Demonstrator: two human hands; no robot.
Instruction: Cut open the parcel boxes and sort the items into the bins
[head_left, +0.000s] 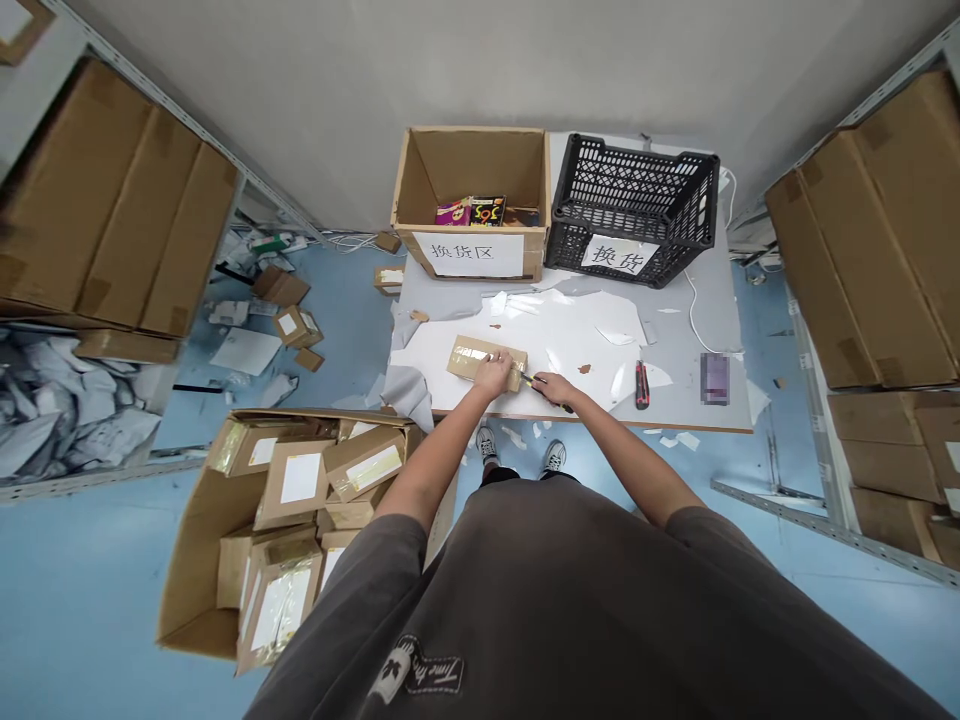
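Observation:
A small taped cardboard box (469, 352) lies on the white-covered table near its front edge. My left hand (493, 373) grips the top and near side of the box, holding it against the table. In my right hand (553, 389) is a black and yellow box cutter (537, 380), fingers wrapped round its handle. The cutter's tip touches or nearly touches the taped right end of the box; the exact contact is too small to tell. A red and black folded tool (642, 386) lies on the table to the right of my right hand.
Behind the box stand an open carton (469, 255) with small colourful packs and a black plastic crate (634, 215). Paper scraps (616, 335) and a blurred purple item (715, 379) lie on the table (690, 410). A large carton (199, 560) full of parcels stands at lower left.

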